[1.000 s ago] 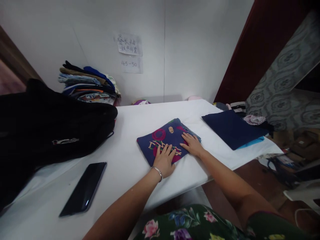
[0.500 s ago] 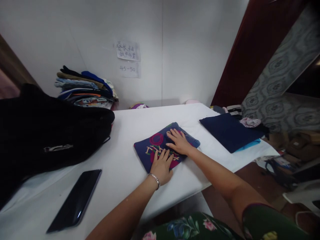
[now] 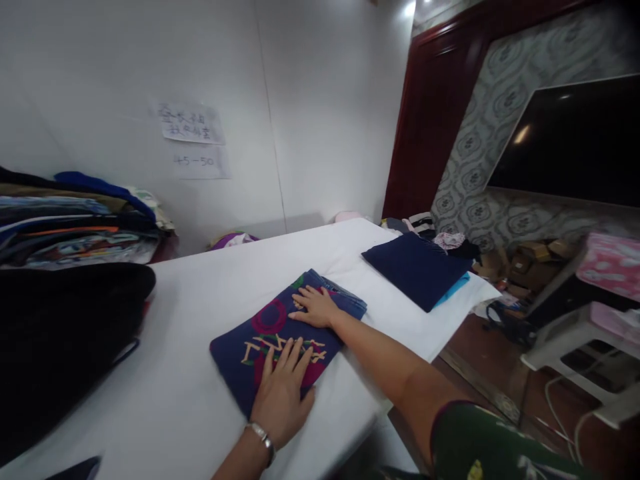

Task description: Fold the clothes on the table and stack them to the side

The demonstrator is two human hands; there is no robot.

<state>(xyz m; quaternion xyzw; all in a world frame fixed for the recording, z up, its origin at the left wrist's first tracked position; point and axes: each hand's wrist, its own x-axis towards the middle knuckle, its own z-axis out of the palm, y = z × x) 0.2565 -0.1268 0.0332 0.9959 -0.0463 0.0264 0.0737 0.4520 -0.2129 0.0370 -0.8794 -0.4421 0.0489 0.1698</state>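
A folded navy garment [image 3: 235,353] with a magenta, green and tan pattern lies on the white-covered table [image 3: 170,373]. My left hand [image 3: 283,393], with a bracelet at the wrist, rests on its near part, fingers spread and flat. Farther back, my right hand [image 3: 316,308] lies flat on the same garment near its right edge, fingers apart. Neither hand grips it. Layered folds show at the garment's far right side.
To the right lies a folded dark navy cloth [image 3: 420,267] over a bright blue one [image 3: 453,290]. A black garment [image 3: 65,333] and a stack of folded clothes [image 3: 80,220] occupy the left. The phone [image 3: 77,470] shows at the bottom left. A stool [image 3: 595,360] stands right.
The view has turned to the right, so the table's things appear farther left and more of the room shows. Both hands remain flat on the folded garment.
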